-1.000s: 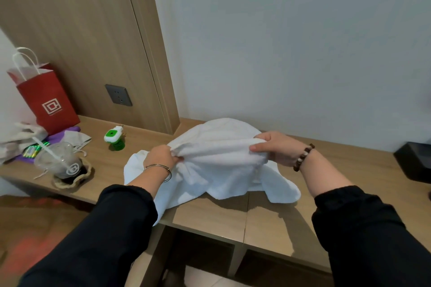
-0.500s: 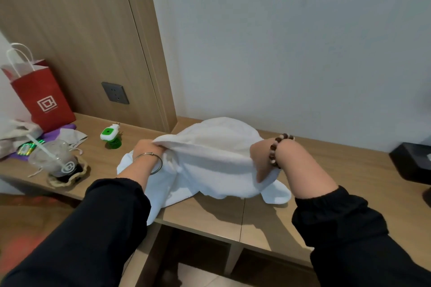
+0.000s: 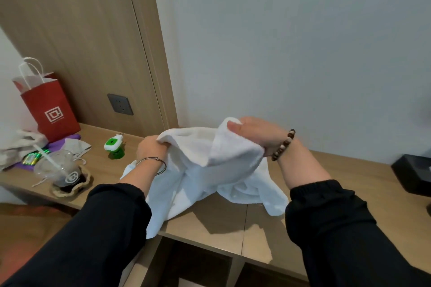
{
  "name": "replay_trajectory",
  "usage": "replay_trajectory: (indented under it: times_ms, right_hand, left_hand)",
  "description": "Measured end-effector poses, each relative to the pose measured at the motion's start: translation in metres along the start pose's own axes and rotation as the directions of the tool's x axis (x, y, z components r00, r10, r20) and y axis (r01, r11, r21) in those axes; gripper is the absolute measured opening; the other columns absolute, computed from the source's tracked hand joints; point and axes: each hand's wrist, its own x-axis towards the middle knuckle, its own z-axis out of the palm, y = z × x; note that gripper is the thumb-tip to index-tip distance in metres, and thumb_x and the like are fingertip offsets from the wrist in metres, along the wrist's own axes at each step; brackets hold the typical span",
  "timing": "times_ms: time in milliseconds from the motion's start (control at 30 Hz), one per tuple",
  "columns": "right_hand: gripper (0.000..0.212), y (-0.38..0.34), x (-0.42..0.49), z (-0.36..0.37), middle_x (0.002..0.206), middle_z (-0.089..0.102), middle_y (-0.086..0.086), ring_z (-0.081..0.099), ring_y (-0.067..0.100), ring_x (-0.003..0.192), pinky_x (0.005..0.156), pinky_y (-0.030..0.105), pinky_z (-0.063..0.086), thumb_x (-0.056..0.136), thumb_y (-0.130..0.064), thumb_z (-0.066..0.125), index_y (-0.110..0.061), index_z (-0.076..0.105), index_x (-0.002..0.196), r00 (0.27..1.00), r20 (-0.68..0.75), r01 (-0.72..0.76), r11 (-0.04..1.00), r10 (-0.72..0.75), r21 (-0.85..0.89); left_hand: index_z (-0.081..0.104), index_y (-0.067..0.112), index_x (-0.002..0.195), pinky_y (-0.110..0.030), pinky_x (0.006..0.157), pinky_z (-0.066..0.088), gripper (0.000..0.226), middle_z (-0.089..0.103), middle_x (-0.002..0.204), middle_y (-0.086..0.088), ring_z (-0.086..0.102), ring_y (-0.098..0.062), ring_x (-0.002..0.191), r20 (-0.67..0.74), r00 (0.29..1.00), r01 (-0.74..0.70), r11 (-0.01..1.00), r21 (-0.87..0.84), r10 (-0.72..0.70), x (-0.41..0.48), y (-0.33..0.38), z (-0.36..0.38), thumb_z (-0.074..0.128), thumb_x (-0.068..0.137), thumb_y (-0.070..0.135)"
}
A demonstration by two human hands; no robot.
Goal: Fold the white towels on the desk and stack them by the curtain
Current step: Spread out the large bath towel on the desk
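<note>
A crumpled white towel (image 3: 210,170) lies bunched in the middle of the wooden desk (image 3: 221,221), one corner hanging over the front edge. My left hand (image 3: 151,149) grips the towel's left part, a thin bangle on its wrist. My right hand (image 3: 256,133) grips a raised fold of the towel at its top right, with a bead bracelet on the wrist. Both hands hold the cloth lifted above the desk. No curtain is in view.
On the desk's left stand a red paper bag (image 3: 51,109), a plastic cup with a straw (image 3: 63,172), a green and white plug-in device (image 3: 114,147) and purple and grey cloth items (image 3: 67,144). A black box (image 3: 412,172) sits at the right edge. Open shelves lie below the desk.
My right hand has turned over and lifted a fold of the towel higher and to the right. My left hand has stayed gripping the left part.
</note>
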Motion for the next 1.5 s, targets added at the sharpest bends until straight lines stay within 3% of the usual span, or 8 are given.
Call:
replay_trajectory:
  times_ms: [200,333,500,800,933,1100,1267,1500]
  right_hand:
    - [0.028,-0.015,0.024,-0.005,0.064,0.065,-0.007,0.059,0.012,0.066,0.054,0.018,0.045,0.097,-0.026,0.051,-0.011,0.063,0.076,0.966,-0.203,0.123,0.976,-0.16,-0.18]
    - [0.03,0.033,0.039,-0.039,0.074,0.056,0.006,0.059,0.027,0.083,0.065,0.026,0.036,0.095,-0.021,0.049,-0.003,0.058,0.073,0.926,-0.377,-0.327,0.458,-0.019,-0.826]
    - [0.024,0.097,0.025,-0.07,0.096,0.063,0.028,0.06,0.039,0.093,0.073,0.038,0.044,0.095,-0.007,0.046,0.01,0.063,0.091,0.486,-0.858,-0.31,0.886,-0.165,-0.346]
    - [0.013,0.143,0.037,-0.051,0.083,0.051,0.004,0.049,0.023,0.084,0.07,0.029,0.036,0.091,-0.012,0.051,-0.011,0.051,0.079,0.874,-0.46,-0.402,0.762,0.153,-0.509]
    - [0.051,0.158,0.044,-0.057,0.141,0.043,0.01,0.041,0.028,0.13,0.101,0.034,0.038,0.093,-0.027,0.054,-0.004,0.042,0.137,0.879,-0.433,-0.452,0.637,0.2,-0.624]
    - [0.022,0.165,0.042,-0.073,0.081,0.045,0.008,0.044,0.019,0.071,0.061,0.027,0.03,0.083,-0.018,0.064,-0.015,0.045,0.071,0.873,-0.419,-0.443,0.766,0.251,-0.466]
    - [0.018,0.168,0.02,-0.078,0.097,0.067,0.02,0.064,0.033,0.086,0.082,0.04,0.051,0.082,-0.01,0.07,0.004,0.065,0.093,0.891,-0.297,-0.399,0.904,0.343,-0.155]
    - [0.017,0.176,-0.004,-0.073,0.094,0.069,0.017,0.065,0.03,0.092,0.087,0.04,0.051,0.082,0.011,0.055,0.003,0.066,0.091,0.951,-0.061,-0.282,0.932,0.303,0.228]
  left_hand:
    - [0.065,0.015,0.085,-0.031,0.064,0.038,0.023,0.046,0.083,-0.007,0.057,-0.035,0.082,-0.027,0.968,-0.242,0.959,0.145,0.249,-0.005,0.02,-0.02,0.044,0.092,0.018]
    - [0.069,0.039,0.104,-0.034,0.065,0.045,0.028,0.047,0.09,0.003,0.054,-0.024,0.081,0.088,0.859,-0.511,0.855,0.086,0.504,-0.028,0.01,-0.015,0.053,0.093,0.019]
    - [0.067,0.029,0.115,-0.031,0.059,0.037,0.04,0.055,0.101,-0.003,0.056,-0.029,0.083,0.097,0.811,-0.585,0.791,0.177,0.578,-0.045,-0.016,-0.005,0.052,0.087,0.005]
    - [0.078,0.012,0.087,-0.033,0.053,0.055,0.062,0.075,0.081,0.0,0.067,-0.029,0.069,0.149,0.367,-0.92,0.334,0.206,0.918,-0.058,-0.03,0.007,0.075,0.037,-0.025]
    - [0.078,0.012,0.085,-0.034,0.048,0.054,0.062,0.074,0.08,-0.002,0.067,-0.028,0.068,0.234,0.347,-0.929,0.3,0.215,0.908,-0.06,-0.04,0.017,0.079,0.035,-0.024]
    - [0.058,0.032,0.128,-0.03,0.083,0.044,0.053,0.058,0.127,0.004,0.048,-0.023,0.115,0.584,0.573,-0.817,0.343,0.464,0.575,-0.055,-0.049,0.035,0.057,0.085,0.0]
    - [0.06,0.02,0.118,-0.03,0.087,0.039,0.031,0.053,0.121,-0.004,0.042,-0.024,0.117,0.577,0.767,-0.638,0.439,0.633,0.282,-0.062,-0.04,0.059,0.05,0.09,0.014]
    - [0.037,0.033,0.141,-0.038,0.097,0.04,0.085,0.036,0.132,-0.002,0.039,-0.025,0.12,0.845,0.493,-0.747,0.598,0.289,0.208,-0.06,-0.028,0.069,0.071,0.067,0.06]
